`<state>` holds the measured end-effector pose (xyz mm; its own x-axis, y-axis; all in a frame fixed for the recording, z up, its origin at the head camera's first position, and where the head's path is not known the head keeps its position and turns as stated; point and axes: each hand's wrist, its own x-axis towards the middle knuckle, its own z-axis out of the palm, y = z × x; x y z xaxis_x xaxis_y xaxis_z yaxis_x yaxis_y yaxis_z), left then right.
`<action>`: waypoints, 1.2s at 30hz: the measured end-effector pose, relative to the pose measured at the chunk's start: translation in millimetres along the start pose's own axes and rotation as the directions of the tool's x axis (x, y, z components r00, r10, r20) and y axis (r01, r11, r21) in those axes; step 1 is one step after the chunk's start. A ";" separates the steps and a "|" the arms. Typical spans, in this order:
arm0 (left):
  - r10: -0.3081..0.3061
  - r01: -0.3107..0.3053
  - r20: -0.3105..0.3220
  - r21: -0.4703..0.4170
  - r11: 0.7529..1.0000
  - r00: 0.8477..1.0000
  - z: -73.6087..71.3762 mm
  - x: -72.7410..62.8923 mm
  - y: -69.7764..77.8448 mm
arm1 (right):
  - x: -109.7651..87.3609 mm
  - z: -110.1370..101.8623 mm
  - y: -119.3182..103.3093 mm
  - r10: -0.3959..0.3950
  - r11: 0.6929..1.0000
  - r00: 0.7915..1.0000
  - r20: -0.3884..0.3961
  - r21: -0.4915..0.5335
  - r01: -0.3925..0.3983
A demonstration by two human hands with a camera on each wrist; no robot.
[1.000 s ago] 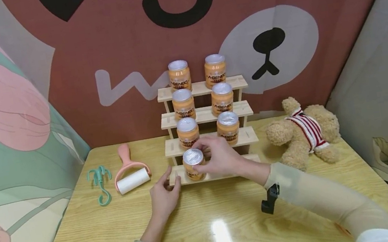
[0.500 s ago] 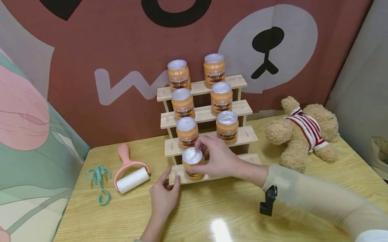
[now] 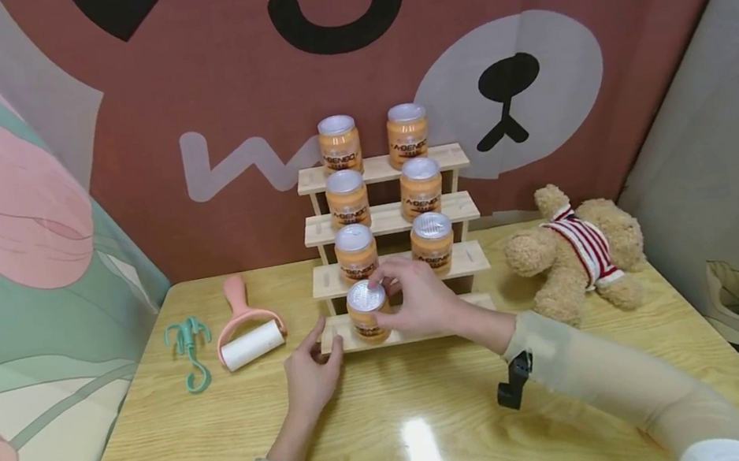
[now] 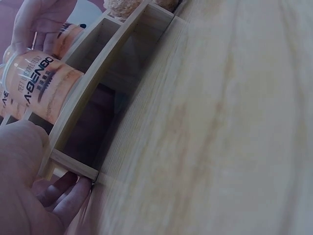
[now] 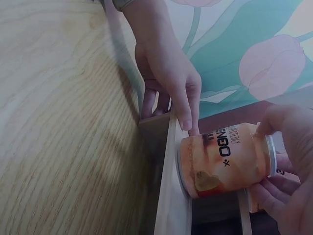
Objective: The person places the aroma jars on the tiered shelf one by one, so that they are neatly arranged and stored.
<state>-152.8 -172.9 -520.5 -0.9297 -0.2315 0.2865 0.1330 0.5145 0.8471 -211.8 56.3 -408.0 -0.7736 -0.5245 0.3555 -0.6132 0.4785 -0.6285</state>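
An orange can [image 3: 369,320] with a silver lid and dark lettering stands on the lowest step at the left end of the stepped wooden display rack [image 3: 436,320]. My right hand [image 3: 420,298] pinches it near the lid, thumb at the front and fingers behind, as the right wrist view shows. My left hand [image 3: 312,374] holds the left end of that lowest step, with the thumb over the top and fingers at the side panel [image 4: 76,164]. Higher up, matching orange cans [image 3: 420,188] stand in left and right columns on the upper steps.
A pink lint roller [image 3: 253,343] and a green multi-prong hook [image 3: 192,353] lie on the wooden table [image 3: 372,437], left of the rack. To the right lies a teddy bear [image 3: 576,251] in a striped shirt. A printed cloth backdrop [image 3: 212,87] hangs close behind the table.
Both hands stay nearly where they were, the right one still at the can on the lowest step. Only tiny shifts of the right fingers and of the head view show.
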 end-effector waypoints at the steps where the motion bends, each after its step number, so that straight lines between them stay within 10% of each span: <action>1: -0.001 0.001 -0.001 0.001 1.000 1.000 -0.4 0.0 0.3 | 0.2 0.3 -0.5 0.003 1.000 1.000 -0.002 -0.010 -0.003; 18: -0.009 0.009 -0.004 -0.003 1.000 1.000 -1.9 -1.1 0.0 | 0.9 -9.2 -4.6 -0.028 0.999 1.000 0.000 -0.022 0.028; 27: -0.017 0.017 0.009 -0.012 1.000 1.000 -1.8 1.1 2.1 | -6.0 -78.9 -15.5 -0.083 0.987 0.996 -0.011 -0.142 0.081; 36: -0.013 0.013 0.014 0.001 1.000 1.000 -0.8 -0.4 2.1 | -56.5 -152.9 -5.9 -0.031 0.955 0.996 -0.081 -0.296 0.006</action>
<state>-151.9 -172.4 -518.5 -0.9360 -0.2266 0.2693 0.1205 0.5126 0.8502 -188.9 190.8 -318.6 -0.7644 -0.4807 0.4297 -0.6377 0.6621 -0.3936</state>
